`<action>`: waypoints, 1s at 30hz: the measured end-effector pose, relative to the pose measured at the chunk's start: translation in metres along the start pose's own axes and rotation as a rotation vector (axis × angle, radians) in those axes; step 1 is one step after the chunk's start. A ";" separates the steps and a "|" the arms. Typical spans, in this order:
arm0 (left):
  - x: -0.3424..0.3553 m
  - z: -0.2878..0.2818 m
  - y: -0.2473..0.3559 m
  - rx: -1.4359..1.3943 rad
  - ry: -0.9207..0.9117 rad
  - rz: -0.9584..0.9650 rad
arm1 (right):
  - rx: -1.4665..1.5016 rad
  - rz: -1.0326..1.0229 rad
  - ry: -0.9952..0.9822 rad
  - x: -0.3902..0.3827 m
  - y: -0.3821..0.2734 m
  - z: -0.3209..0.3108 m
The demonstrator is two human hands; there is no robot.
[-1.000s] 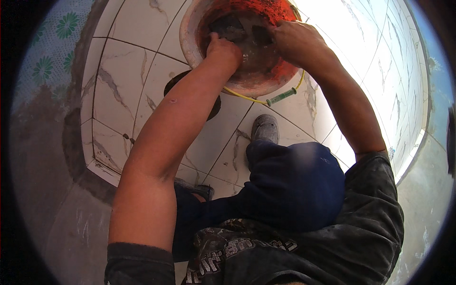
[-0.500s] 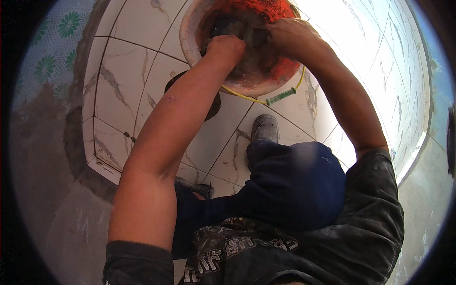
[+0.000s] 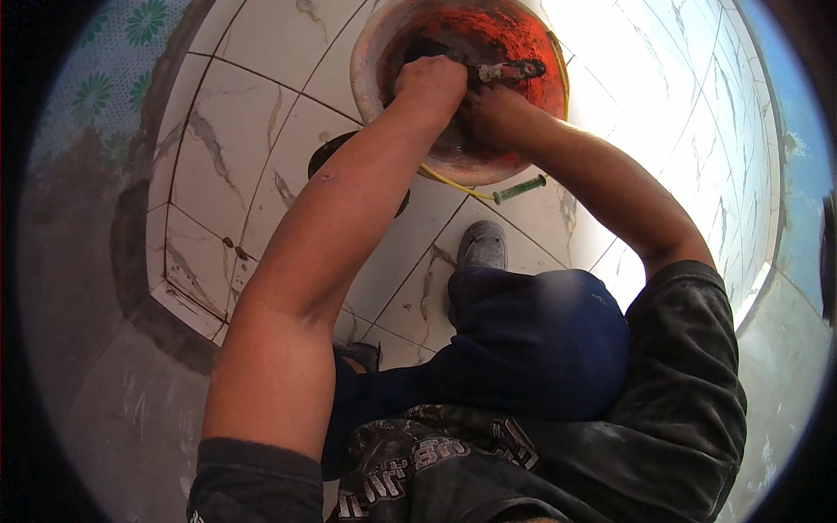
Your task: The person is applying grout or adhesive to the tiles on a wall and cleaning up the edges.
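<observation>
Both my arms reach into a round bucket with a pale, dirty rim and a red-orange inside. My left hand is closed in a fist around a dark, crusted tool, whose narrow end sticks out to the right above the bucket's inside. The tool's kind cannot be made out, as my hands cover part of it. My right hand is lower in the bucket, close against my left, its fingers curled and mostly hidden. The bucket's yellow handle hangs over the near side, with a green grip.
White marbled tiles with dark joints cover the floor. A dark round thing lies partly under my left forearm. My shoe is planted just before the bucket. Grey cement and a green-flowered surface lie at the left.
My right hand has moved left and down, from the bucket's right wall towards my left hand. The crusted tool's end now shows. The bucket sits slightly further right in the picture.
</observation>
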State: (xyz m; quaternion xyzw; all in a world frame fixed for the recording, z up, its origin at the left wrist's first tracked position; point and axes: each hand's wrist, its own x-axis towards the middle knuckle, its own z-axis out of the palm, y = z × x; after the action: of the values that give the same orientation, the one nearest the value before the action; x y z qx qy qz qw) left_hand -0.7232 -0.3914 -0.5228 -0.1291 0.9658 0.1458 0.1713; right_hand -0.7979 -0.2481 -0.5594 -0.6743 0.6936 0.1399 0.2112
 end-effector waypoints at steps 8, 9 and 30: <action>-0.024 -0.009 -0.011 -0.065 -0.126 -0.042 | -0.069 0.048 -0.160 0.009 -0.012 -0.009; -0.032 -0.018 -0.010 -0.175 -0.071 0.035 | -0.163 0.059 -0.020 0.006 -0.009 0.000; -0.468 0.035 -0.197 -1.090 -0.295 -0.434 | -0.398 0.033 -0.130 0.053 0.020 0.078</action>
State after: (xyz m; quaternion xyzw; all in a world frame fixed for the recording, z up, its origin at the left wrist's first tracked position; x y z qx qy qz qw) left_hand -0.2288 -0.4686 -0.4289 -0.3706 0.6697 0.5978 0.2385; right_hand -0.8098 -0.2560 -0.6550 -0.6808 0.6482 0.3209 0.1158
